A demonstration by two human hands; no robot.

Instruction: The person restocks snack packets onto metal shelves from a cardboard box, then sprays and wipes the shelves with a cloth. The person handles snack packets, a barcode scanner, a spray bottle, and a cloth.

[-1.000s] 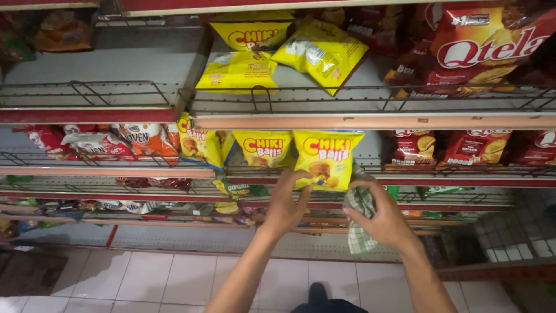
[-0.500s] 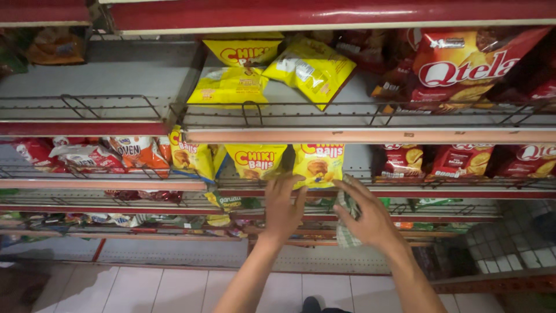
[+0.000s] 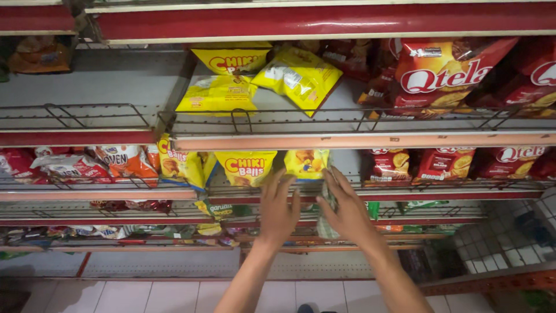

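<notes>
We see our two hands raised to the second shelf (image 3: 359, 191). The left hand (image 3: 278, 210) is spread, fingers apart, just below one yellow snack bag (image 3: 245, 167). The right hand (image 3: 347, 210) is also spread flat beside a second yellow bag (image 3: 307, 163), with a greenish packet (image 3: 328, 200) behind its fingers; we cannot tell whether it grips it. On the top shelf (image 3: 347, 141) lie three yellow bags (image 3: 219, 94). Three red bags (image 3: 443, 164) stand to the right.
</notes>
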